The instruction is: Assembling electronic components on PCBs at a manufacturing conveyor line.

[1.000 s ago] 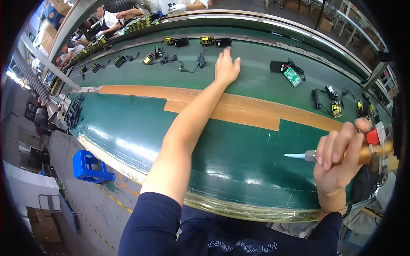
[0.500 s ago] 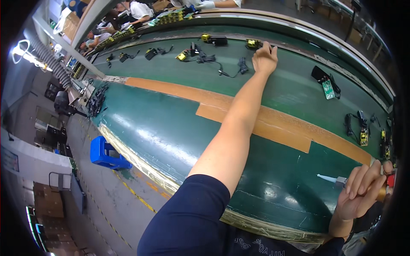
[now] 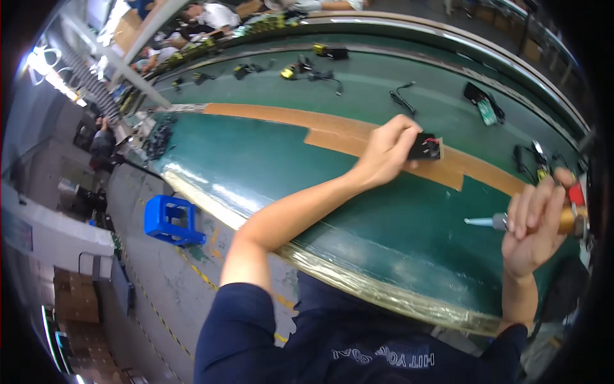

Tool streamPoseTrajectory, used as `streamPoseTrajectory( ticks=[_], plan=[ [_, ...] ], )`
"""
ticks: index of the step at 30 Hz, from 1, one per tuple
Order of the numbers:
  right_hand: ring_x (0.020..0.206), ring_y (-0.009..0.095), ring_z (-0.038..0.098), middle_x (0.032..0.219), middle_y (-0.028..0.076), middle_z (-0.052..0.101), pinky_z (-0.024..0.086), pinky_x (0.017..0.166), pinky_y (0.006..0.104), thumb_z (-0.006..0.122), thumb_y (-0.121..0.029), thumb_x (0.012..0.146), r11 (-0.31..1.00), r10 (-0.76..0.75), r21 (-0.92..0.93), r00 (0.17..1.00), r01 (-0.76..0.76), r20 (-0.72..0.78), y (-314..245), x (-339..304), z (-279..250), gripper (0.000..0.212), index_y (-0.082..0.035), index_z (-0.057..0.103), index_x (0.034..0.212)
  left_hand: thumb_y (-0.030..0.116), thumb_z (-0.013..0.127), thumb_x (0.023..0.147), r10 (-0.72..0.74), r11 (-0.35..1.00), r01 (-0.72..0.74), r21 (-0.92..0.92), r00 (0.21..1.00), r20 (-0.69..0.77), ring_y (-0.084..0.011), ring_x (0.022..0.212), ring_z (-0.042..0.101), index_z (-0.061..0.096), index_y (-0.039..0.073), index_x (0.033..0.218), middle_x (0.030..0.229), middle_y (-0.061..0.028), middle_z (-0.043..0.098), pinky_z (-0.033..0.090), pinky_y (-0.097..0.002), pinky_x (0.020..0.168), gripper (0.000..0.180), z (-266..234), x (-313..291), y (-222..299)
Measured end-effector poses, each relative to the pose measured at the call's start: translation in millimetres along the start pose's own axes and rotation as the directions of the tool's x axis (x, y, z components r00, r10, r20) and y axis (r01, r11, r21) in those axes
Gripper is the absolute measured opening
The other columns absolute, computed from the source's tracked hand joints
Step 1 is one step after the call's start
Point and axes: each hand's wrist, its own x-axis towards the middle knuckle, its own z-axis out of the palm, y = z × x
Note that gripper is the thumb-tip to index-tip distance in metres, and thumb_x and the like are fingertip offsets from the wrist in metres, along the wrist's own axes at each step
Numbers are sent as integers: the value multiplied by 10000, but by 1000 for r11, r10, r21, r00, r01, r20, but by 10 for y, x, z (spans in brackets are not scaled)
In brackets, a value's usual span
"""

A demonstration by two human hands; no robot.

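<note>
My left hand (image 3: 385,155) is closed around the edge of a black plastic power-adapter housing (image 3: 422,147), held over the tan strip along the bench. Red wire and small metal parts show at its right end. At the right, my right hand (image 3: 532,221) is wrapped round a dispensing gun (image 3: 568,221) with a gold-coloured body and a red part. Its pale tapered nozzle (image 3: 484,222) points left toward the middle of the bench. A coiled black cable (image 3: 401,99) lies on the green belt beyond the left hand.
Along the green belt (image 3: 358,73) lie several adapter parts with cables, including a black housing with a green circuit board (image 3: 486,114). Black cables (image 3: 160,137) are heaped at the bench's left end. A blue stool (image 3: 169,221) stands on the floor. People sit beyond the belt.
My left hand has come back from the belt's far side, bringing the black housing over the tan strip. My right hand and the dispensing gun have moved up in the picture.
</note>
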Motion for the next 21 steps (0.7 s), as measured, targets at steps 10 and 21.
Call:
streamPoseTrajectory(
  ticks=[10,21],
  plan=[
    [397,47,315,605,-32,402,307,374,206,385,-205,1036,998,55,-20,998,-55,37,135,-270,-227,274,-100,424,1286,128,473,989,-77,995,90,-37,960,270,-110,621,548,591,-10,1010,784,-58,579,509,-231,550,183,513,-757,-259],
    [387,53,334,579,-24,416,323,377,203,373,-200,1039,989,126,-82,992,-123,32,-55,-303,-282,259,-96,392,1275,120,460,993,-60,981,100,-164,972,229,-87,596,485,598,-22,1014,712,-19,497,515,-233,534,199,863,-790,-209]
  ],
)
